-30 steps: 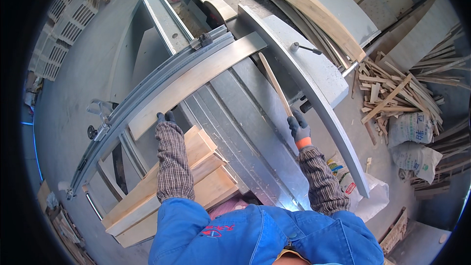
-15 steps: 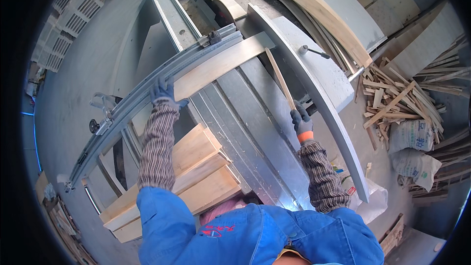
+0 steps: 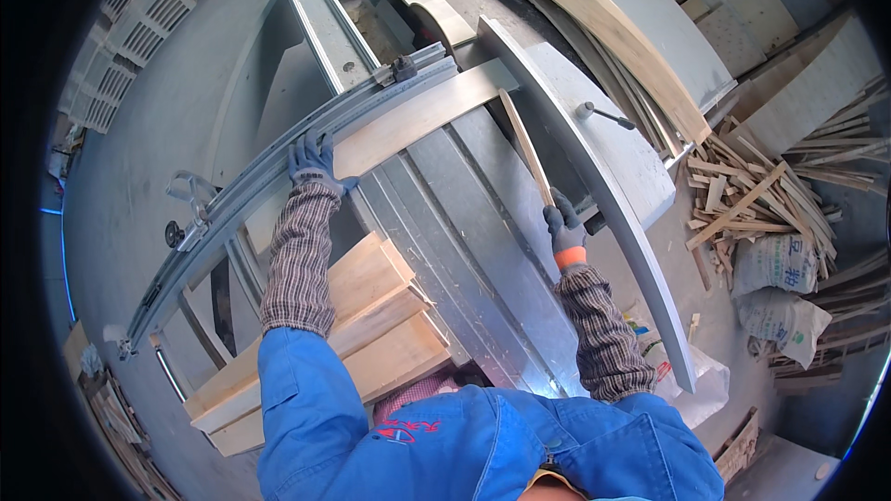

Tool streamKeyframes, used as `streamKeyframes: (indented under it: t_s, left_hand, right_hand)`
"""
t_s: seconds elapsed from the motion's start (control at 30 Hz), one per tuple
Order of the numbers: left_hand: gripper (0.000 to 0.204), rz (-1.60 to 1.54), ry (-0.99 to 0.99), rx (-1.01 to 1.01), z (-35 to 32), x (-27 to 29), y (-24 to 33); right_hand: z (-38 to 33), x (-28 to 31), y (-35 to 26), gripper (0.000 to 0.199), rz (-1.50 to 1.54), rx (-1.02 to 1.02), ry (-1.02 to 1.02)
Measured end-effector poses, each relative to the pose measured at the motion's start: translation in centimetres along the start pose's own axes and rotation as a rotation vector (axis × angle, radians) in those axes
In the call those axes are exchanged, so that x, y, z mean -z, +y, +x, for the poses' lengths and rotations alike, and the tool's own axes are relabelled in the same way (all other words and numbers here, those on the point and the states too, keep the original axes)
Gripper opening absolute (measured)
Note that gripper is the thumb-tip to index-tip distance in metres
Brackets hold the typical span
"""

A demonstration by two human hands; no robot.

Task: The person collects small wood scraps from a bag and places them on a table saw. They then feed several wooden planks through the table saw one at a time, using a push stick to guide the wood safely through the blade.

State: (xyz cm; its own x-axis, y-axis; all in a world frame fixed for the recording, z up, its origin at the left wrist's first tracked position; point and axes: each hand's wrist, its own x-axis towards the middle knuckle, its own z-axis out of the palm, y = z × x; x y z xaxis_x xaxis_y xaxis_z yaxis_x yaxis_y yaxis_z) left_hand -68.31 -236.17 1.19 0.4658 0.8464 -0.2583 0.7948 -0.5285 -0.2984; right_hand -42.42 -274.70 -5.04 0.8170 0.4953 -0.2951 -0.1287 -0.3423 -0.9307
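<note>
My left hand [image 3: 314, 162], in a dark glove, lies flat on a long pale wooden board [image 3: 418, 117] that rests across the grey metal saw table [image 3: 483, 241] against a long metal fence rail [image 3: 278, 167]. My right hand [image 3: 563, 227], also gloved, grips the near end of a thin wooden stick [image 3: 524, 147] that points away along the table toward the board. Both forearms wear checked sleeve covers over a blue jacket.
Stacked pale boards [image 3: 371, 334] lie at my lower left. A grey side table [image 3: 613, 158] with a small lever stands at the right. Beyond it lie scrap wood offcuts [image 3: 752, 186], white sacks [image 3: 780, 288] and curved planks [image 3: 594, 19]. Concrete floor surrounds the machine.
My left hand has reached up from the board stack onto the long board by the fence rail. The right hand kept hold of the stick and shifted it slightly forward.
</note>
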Motion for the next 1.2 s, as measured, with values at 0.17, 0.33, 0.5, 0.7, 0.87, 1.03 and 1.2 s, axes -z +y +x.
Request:
streamKeyframes:
  t_s: [0.17,0.33,0.5,0.7,0.87,1.03,1.2]
  left_hand:
    - [0.117,-0.01,-0.015,0.004,3.2,0.5,-1.0]
    - [0.115,-0.011,-0.014,-0.002,5.9,1.1,-2.5]
    - [0.113,0.003,-0.041,0.036,9.4,1.0,-3.3]
    - [0.114,-0.044,-0.143,0.073,11.4,3.6,-3.4]
    - [0.116,-0.039,-0.133,0.07,11.8,3.4,-3.5]
    - [0.117,-0.039,-0.143,0.086,10.8,2.7,-3.4]
    - [0.117,-0.046,-0.124,0.084,9.0,2.3,-1.7]
  right_hand:
    - [2.7,-1.9,-0.3,0.05,-0.037,0.051,0.009]
    - [4.5,-4.7,-1.5,0.045,-0.079,0.122,0.074]
    - [6.8,-6.7,-2.6,0.046,-0.123,0.165,0.075]
    - [9.9,-8.8,-5.9,0.046,-0.184,0.062,0.009]
    - [7.8,-7.3,-3.1,0.044,-0.046,0.029,-0.009]
    - [1.4,-5.5,-3.5,0.048,0.016,-0.223,-0.007]
    - [0.2,-2.5,3.6,0.048,0.023,0.053,0.015]
